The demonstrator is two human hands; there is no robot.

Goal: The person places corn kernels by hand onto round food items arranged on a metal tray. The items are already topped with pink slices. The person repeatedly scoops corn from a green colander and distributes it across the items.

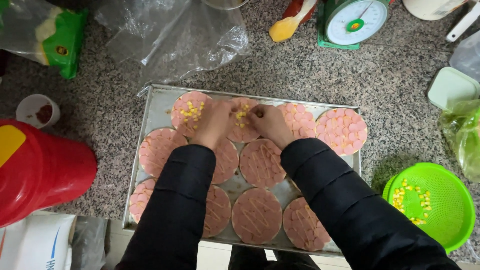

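A round pink sausage-covered base (243, 120) in the back row of a metal baking tray (159, 102) on the granite tabletop (300, 70) gets yellow corn kernels: the right hand (270, 122) pinches some between its fingers, the left hand (216, 122) rests curled beside it. By my count two rounds carry corn (roughly ten do not); a green colander (435, 202) holds more.

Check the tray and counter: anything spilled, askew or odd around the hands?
Nothing stands out. The rounds sit flat in rows on the metal tray, both the left hand and right hand rest on the corn-topped round, and loose corn stays inside the green colander.
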